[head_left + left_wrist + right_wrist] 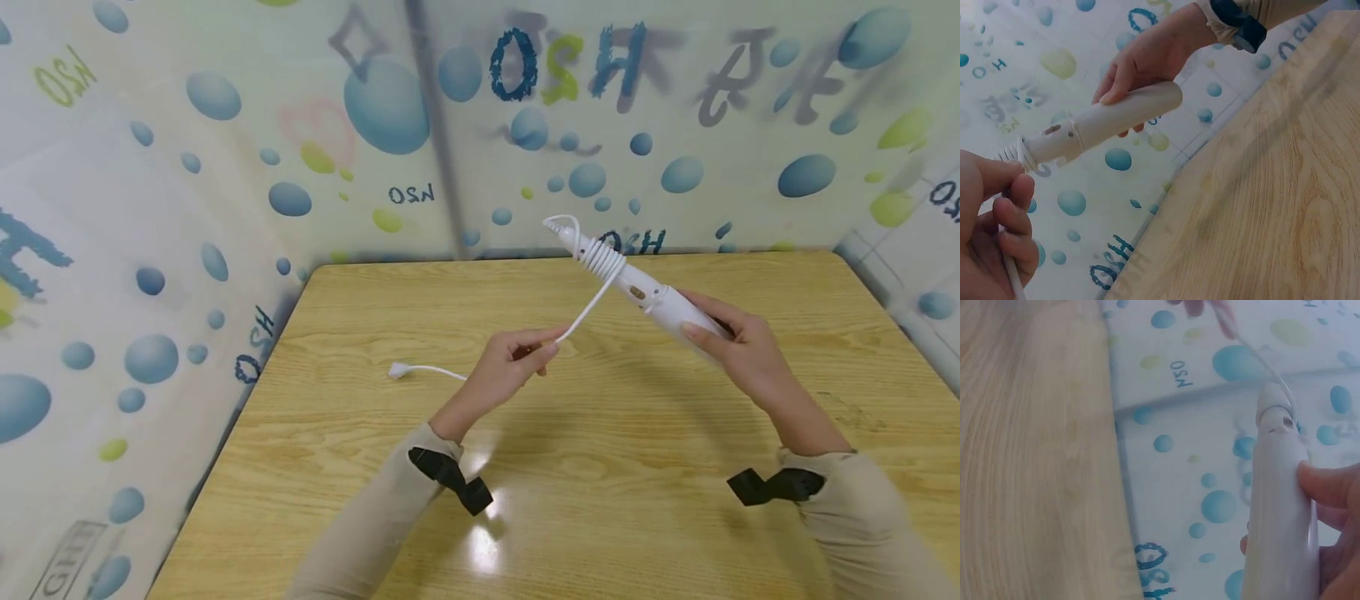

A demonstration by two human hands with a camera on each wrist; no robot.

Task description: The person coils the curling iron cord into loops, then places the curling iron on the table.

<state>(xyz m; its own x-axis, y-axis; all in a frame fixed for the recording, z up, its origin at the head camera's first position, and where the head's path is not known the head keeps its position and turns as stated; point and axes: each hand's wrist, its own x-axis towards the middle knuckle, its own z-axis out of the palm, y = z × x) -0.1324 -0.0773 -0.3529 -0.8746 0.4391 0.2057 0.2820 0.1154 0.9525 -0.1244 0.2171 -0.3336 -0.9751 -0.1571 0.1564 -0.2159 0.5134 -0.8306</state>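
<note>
White plastic makes up the slim handheld appliance point(660, 302) I'm watching, held up over the wooden table point(600, 467) toward three o'clock in my head view, its narrow tip aimed at ten. The right hand point(750, 358) reaches in from five o'clock, its thumb laid along the thick end and its fingers wrapped round beneath, a closed grip on the body. The left hand point(506, 367), arm coming from seven o'clock, pinches the white cord point(586, 307) between thumb and forefinger, the remaining fingers curled in; from there the cord runs taut toward one o'clock into loops wound round the appliance. The plug point(400, 370) sits at nine o'clock from that hand, and I can't tell whether it touches the wood. The left hand covers a stretch of cord. My left wrist feed crops that hand at nine o'clock, its fingertips masking the tip; my right wrist feed gives just blurred left fingertips at twelve and cuts off the right hand at four.
</note>
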